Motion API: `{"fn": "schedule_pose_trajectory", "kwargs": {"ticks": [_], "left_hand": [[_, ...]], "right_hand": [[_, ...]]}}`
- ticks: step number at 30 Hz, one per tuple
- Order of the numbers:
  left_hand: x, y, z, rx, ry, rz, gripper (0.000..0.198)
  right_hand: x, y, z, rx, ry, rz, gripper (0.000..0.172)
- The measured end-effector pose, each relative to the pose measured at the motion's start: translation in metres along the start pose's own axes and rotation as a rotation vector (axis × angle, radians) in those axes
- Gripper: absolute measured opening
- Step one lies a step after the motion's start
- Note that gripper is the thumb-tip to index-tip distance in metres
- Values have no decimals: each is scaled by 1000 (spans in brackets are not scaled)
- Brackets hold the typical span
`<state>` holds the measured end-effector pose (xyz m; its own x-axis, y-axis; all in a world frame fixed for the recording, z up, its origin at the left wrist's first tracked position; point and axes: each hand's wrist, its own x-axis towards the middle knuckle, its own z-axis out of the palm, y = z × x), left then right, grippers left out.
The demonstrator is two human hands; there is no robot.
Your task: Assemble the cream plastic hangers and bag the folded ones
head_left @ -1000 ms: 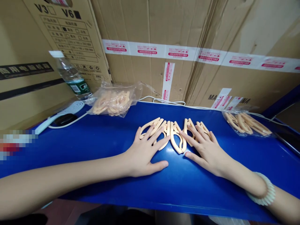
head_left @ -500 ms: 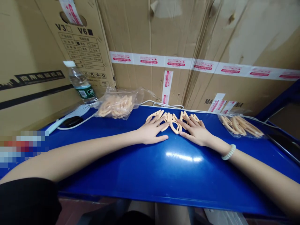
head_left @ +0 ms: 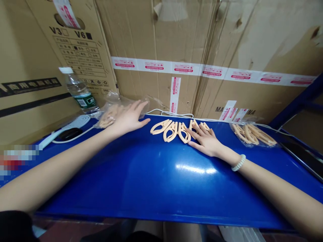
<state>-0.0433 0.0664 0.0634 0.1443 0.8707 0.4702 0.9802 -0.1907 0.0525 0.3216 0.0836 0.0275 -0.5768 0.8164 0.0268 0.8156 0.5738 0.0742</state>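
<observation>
Several peach folding hangers (head_left: 170, 132) lie folded in a row on the blue tabletop. My right hand (head_left: 205, 139) rests open over the right end of this row, fingers spread and covering part of the hangers. Farther left, my left hand (head_left: 127, 118) is open, thumb apart from the fingers, with nothing in it. It is in front of a clear plastic bag (head_left: 107, 116) of similar peach pieces and hides much of it; whether it touches the bag I cannot tell.
A second bag of hangers (head_left: 253, 134) lies at right, near a dark flat device (head_left: 302, 158). At left are a water bottle (head_left: 82, 92), a black mouse-like object (head_left: 70, 133) and a pale handled object (head_left: 63, 127). Cardboard boxes (head_left: 156, 37) stand behind a white cable (head_left: 171, 114).
My left hand has lifted off the hangers and moved left to the plastic bag, uncovering the row's left end. My right hand stays on the hangers. The view has shifted slightly.
</observation>
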Motion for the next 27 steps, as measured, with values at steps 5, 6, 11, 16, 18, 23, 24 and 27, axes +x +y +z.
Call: {"fn": "schedule_pose_trajectory", "kwargs": {"ticks": [5, 6, 11, 16, 18, 23, 24, 27], "left_hand": [[1, -8, 7, 24, 80, 51, 43], [0, -6, 4, 24, 106, 54, 42], [-17, 27, -13, -69, 421, 316, 36], [-55, 89, -23, -176, 508, 822, 31], [-69, 104, -20, -199, 518, 952, 25], [-85, 109, 1, -260, 370, 1140, 21], [-86, 107, 5, -280, 339, 1158, 21], [-86, 104, 13, -353, 247, 1141, 22]], "right_hand": [[-2, 0, 0, 2, 11, -14, 71], [-2, 0, 0, 3, 14, -13, 71], [-3, 1, 0, 11, 42, -31, 71], [-3, 3, 6, 4, 118, -52, 69], [-4, 5, 7, -2, 184, -59, 65], [-6, 16, -2, 129, 496, -86, 49], [-7, 19, -7, 190, 574, -68, 48], [-14, 21, -23, 392, 730, 5, 43]]}}
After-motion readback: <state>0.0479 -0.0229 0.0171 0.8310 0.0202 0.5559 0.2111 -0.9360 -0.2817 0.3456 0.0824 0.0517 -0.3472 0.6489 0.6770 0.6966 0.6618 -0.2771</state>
